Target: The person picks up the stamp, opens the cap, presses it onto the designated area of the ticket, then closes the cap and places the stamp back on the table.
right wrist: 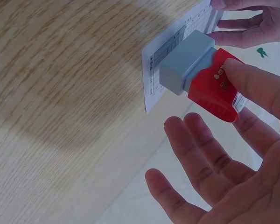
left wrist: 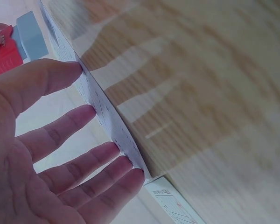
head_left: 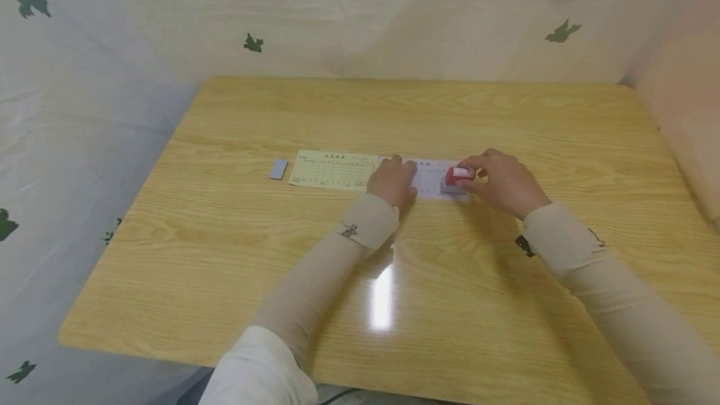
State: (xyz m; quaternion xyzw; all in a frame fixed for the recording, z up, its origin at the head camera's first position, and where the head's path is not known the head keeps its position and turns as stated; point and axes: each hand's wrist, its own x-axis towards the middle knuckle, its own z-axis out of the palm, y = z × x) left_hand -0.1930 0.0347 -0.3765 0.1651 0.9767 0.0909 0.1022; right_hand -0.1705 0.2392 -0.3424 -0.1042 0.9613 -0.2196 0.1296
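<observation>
Head view: the right hand (head_left: 502, 181) pinches a red-and-grey stamp (head_left: 459, 175) at the right end of a lilac printed slip (head_left: 429, 181) on the wooden surface (head_left: 506, 117); the left hand (head_left: 392, 181) rests on that slip's left part, beside a yellow-green slip (head_left: 332, 170). A grey-blue rectangular piece (head_left: 279, 169) lies farther left. Left wrist view: the left grip grasps nothing, fingers spread, tips along the lilac slip. Right wrist view: the right grip holds the stamp's red handle (right wrist: 212, 88); contact between base (right wrist: 184, 60) and slip cannot be confirmed.

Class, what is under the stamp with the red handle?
The right end of the pale purple sheet lies under the stamp. Any print directly beneath its grey base is covered and cannot be seen.
</observation>
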